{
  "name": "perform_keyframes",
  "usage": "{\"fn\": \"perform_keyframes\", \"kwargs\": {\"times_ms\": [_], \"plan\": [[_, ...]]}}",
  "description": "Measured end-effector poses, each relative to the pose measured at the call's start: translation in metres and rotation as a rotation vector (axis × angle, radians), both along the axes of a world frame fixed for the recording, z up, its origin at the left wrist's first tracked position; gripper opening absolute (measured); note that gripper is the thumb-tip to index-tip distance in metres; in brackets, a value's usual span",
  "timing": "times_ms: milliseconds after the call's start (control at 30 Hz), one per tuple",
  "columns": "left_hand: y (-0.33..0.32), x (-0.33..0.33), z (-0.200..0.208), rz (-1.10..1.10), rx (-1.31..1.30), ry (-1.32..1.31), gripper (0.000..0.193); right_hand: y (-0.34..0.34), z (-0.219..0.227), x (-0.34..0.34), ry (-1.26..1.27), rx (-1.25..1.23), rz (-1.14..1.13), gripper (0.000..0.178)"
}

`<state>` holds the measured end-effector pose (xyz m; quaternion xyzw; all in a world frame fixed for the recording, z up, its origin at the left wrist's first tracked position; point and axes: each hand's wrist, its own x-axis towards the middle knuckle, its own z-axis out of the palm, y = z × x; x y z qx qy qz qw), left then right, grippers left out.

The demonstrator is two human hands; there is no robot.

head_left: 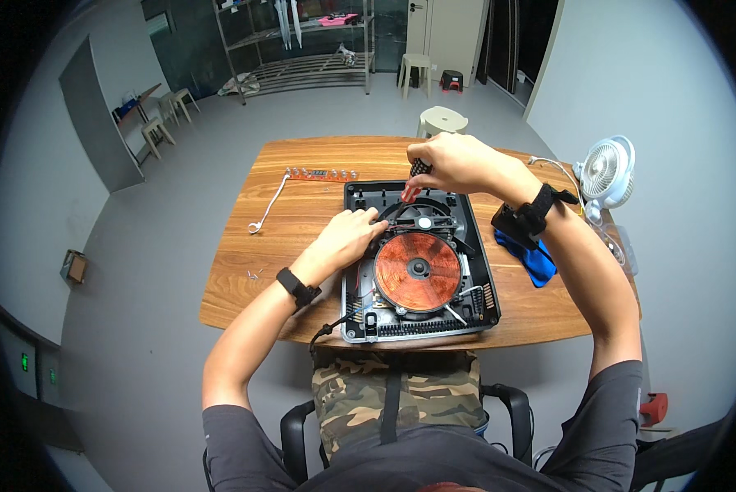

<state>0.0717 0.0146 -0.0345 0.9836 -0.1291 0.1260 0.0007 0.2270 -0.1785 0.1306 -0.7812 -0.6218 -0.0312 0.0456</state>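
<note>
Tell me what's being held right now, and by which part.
Right hand: a screwdriver, by its handle. Left hand: at the opened appliance; whether it holds anything cannot be told.

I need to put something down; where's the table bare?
Wooden table: bare between white cable and loose screws, and from those to the front-left corner. Crowded: the middle, with casing, left hand and right hand; the right, by blue cloth and fan.

A metal rack [300, 77] stands beside a stool [416, 60].
</note>
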Motion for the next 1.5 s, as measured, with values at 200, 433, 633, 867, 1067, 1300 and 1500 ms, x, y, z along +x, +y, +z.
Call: {"fn": "perform_keyframes", "kwargs": {"times_ms": [200, 433, 633, 867, 1067, 1300, 1500], "plan": [[0.001, -0.003, 0.003, -0.038, 0.046, 0.002, 0.043, 0.005, 0.002, -0.002, -0.006, -0.023, 0.012, 0.043], [-0.001, -0.002, 0.004, -0.049, -0.006, 0.007, 0.042, 0.019, 0.006, -0.007, -0.051, -0.076, 0.015, 0.042], [-0.005, 0.000, 0.013, -0.044, -0.013, 0.055, 0.043, 0.034, 0.012, -0.011, 0.080, -0.170, -0.053, 0.042], [-0.010, 0.001, 0.021, -0.014, -0.048, 0.141, 0.045, 0.049, 0.018, -0.011, 0.122, -0.313, -0.167, 0.052], [-0.009, 0.000, 0.018, 0.019, -0.059, 0.154, 0.046, 0.043, 0.017, -0.017, -0.071, -0.231, -0.281, 0.049], [-0.016, 0.000, 0.023, 0.033, -0.075, 0.173, 0.048, 0.038, -0.003, 0.007, 0.217, -0.106, -0.037, 0.041], [-0.018, 0.003, 0.026, 0.027, -0.076, 0.191, 0.047, 0.038, 0.002, -0.007, 0.073, -0.102, -0.142, 0.051]]}}
